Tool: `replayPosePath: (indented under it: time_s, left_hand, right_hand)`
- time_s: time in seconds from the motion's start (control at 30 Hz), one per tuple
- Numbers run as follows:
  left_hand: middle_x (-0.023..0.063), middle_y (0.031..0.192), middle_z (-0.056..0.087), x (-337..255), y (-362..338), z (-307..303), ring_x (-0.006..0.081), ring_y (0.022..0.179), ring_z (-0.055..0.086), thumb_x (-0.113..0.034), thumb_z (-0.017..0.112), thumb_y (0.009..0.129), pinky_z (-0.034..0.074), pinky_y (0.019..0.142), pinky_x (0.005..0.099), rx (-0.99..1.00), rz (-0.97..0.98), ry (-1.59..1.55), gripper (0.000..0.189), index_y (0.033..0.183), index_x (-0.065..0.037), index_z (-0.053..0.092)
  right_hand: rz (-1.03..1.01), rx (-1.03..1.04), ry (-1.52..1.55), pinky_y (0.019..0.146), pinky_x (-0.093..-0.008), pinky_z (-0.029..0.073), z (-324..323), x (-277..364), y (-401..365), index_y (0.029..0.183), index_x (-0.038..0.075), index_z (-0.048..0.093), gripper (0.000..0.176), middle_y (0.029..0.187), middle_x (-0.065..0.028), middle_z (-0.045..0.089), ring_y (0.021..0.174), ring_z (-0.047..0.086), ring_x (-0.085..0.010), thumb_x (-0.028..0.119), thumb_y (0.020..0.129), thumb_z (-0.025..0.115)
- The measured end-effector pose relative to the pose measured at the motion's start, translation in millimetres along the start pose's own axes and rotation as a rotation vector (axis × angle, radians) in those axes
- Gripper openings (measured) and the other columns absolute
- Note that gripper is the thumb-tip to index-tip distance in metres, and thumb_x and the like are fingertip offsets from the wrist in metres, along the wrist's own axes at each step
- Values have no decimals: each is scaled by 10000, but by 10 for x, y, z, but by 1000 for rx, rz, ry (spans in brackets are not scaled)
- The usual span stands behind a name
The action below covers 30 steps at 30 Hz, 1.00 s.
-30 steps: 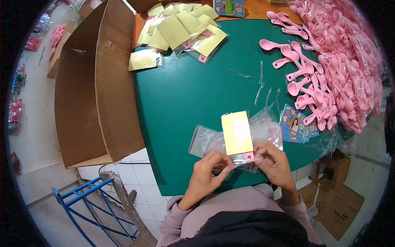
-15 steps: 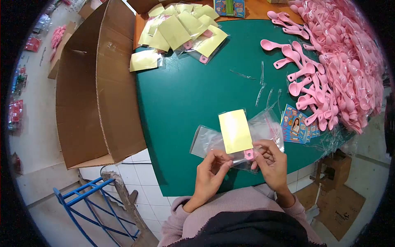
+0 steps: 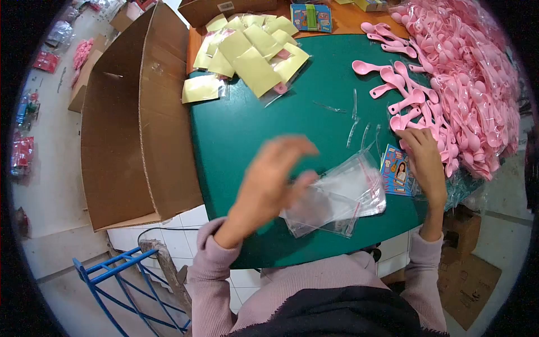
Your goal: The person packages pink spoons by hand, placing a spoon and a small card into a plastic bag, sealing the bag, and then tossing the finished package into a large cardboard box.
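My left hand is smeared by motion above the green table, with thumb and fingers apart and nothing seen in it. Clear plastic bags with pinkish seal strips lie just right of and under it. My right hand reaches to the near edge of a heap of pink spoons. Its fingers bend down together over a pink spoon; the thumb and grip are partly hidden. Beneath that hand lies a small stack of blue printed cards. Yellow-backed packets are piled at the far left of the table.
A large cardboard box stands along the left edge. Thin plastic strips lie on the green surface. Banded blue cards sit at the back. A blue metal frame stands on the floor at lower left.
The yellow-backed packet has left my hands; one now lies on the front of the far pile. My left hand is raised and further left. My right hand has moved right to the spoons.
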State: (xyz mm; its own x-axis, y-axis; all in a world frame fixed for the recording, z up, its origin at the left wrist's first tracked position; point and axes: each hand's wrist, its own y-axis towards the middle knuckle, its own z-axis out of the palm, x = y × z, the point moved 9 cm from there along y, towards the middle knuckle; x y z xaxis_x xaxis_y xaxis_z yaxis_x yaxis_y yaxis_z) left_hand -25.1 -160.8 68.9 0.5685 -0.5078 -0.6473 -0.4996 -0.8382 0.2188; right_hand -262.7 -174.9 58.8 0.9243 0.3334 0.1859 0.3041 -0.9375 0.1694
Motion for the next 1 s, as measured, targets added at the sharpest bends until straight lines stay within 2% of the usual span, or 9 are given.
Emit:
replayPosePath:
  time_s: [0.03,0.23,0.33,0.37,0.47,0.63,0.7,0.8,1.0]
  left_hand:
    - [127,1113,499,-121,-45,276,289,995,514,-114,670,703,424,827,372,138,33,-131,379,1046,-50,522]
    - [76,897,508,-285,-161,840,224,858,512,-148,629,726,388,711,342,205,117,75,271,972,-72,543]
    - [53,851,491,-268,-154,888,202,841,499,-142,596,753,366,692,319,256,156,105,169,897,-81,532]
    - [51,842,496,-275,-133,835,208,829,502,-127,600,748,371,688,329,208,153,88,150,868,-80,522]
    - [52,840,513,-261,-65,696,223,817,510,-92,609,731,382,693,345,131,100,-55,143,831,-73,509]
    - [74,854,570,-191,-3,436,213,779,558,-31,615,699,425,671,324,20,51,-239,174,819,-60,493]
    - [77,845,608,-26,-17,510,144,744,586,-42,614,733,446,637,261,54,-106,-641,177,840,-56,474]
    - [54,774,620,48,-41,534,88,696,576,-79,630,772,445,601,223,123,-345,-724,207,901,-48,471]
    - [29,735,625,80,-95,659,74,682,561,-127,685,755,434,616,217,248,-419,-862,351,1030,-32,490]
  right_hand:
    - [-1,-2,-4,775,-371,409,5,-35,-3,933,28,565,301,918,-107,521,870,492,-290,-47,645,522]
    - [-64,-2,93,763,-371,412,30,-55,-14,911,19,552,260,911,-121,515,868,502,-295,-41,659,535]
    - [71,-375,101,710,-318,433,-459,-93,-152,929,12,561,163,892,-109,526,809,537,-249,-5,767,565]
    - [68,-376,101,710,-318,433,-516,-32,-188,929,12,561,163,892,-109,526,809,537,-249,-5,767,565]
    - [291,-678,407,706,-248,435,-717,-120,-543,978,-4,554,205,904,-63,555,761,533,-125,9,781,611]
    - [400,-656,819,681,-205,439,-507,90,-679,1072,-12,446,336,888,-68,532,781,520,-106,-11,781,613]
    - [436,-585,962,630,-190,448,-377,110,-659,1022,-7,443,293,878,-60,525,766,523,-98,-29,779,606]
    - [450,-573,995,558,-185,466,-344,201,-609,983,-7,450,255,849,-61,526,733,529,-88,-30,781,605]
    - [454,-604,996,545,-190,466,-342,230,-602,965,-17,476,226,823,-70,544,688,529,-89,-29,781,606]
